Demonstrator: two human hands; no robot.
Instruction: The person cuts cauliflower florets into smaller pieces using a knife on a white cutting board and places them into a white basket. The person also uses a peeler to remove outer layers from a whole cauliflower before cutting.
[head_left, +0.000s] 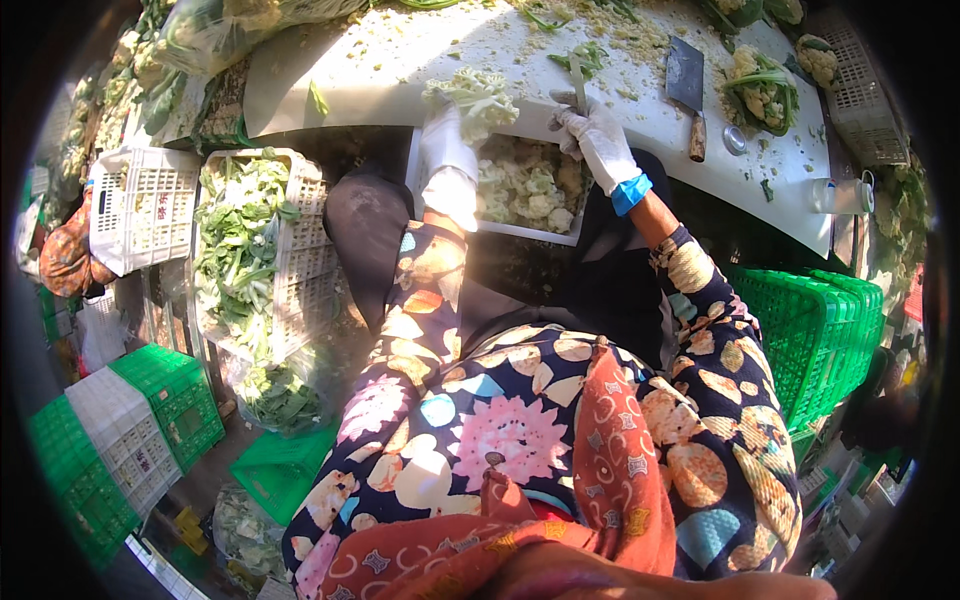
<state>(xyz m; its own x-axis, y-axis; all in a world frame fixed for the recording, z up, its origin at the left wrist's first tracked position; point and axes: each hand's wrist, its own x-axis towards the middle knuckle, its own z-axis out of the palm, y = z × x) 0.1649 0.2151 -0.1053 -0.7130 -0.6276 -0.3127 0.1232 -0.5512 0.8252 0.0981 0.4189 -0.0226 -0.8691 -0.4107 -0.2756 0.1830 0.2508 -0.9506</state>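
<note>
My left hand (448, 146), in a white glove, grips a cut cauliflower piece (478, 99) by its underside, florets spread outward. My right hand (597, 141), gloved in white with a blue band at the wrist, is closed around a narrow blade-like tool (577, 81) that points away from me; its handle is hidden in the fist. Below and between both hands, a white crate (525, 231) at my knees holds several cauliflower florets (534, 187). The white tabletop (360, 82) is just beyond my hands, strewn with crumbs and leaf scraps.
A cleaver (685, 79) and a trimmed cauliflower head (761, 94) lie at the table's right, near a clear jar (844, 196). Leaves fill a white crate (300, 247) on my left. Green crates (795, 337) stand at my right. Another person's sleeve (67, 251) shows far left.
</note>
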